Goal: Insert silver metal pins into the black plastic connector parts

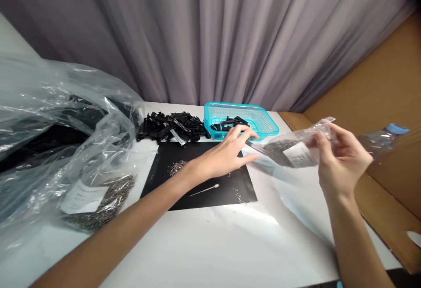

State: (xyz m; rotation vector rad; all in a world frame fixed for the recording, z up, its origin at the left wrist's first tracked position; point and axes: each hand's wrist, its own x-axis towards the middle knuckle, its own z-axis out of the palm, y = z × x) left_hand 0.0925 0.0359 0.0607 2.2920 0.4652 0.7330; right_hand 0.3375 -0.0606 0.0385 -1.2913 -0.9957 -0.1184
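Note:
My right hand (344, 158) pinches the top end of a clear plastic bag (281, 152) that carries a white label and holds many small dark metal pieces. The bag is tilted, its far end pointing left. My left hand (235, 149) stretches across the black mat (158, 187), thumb and fingers apart, close to that end of the bag; whether it touches the bag I cannot tell. Beneath my left forearm lies a small heap of metal pieces (177, 167). A thin white-headed tool (204, 189) and a few scattered metal bits (238, 196) also rest on the mat.
A turquoise basket (271, 125) with several black parts stands behind my left hand. Left of it is a pile of black plastic parts (171, 125). Large clear plastic bags (66, 86) and a labelled bag of metal pieces (108, 202) fill the left. A bottle (378, 141) lies at right.

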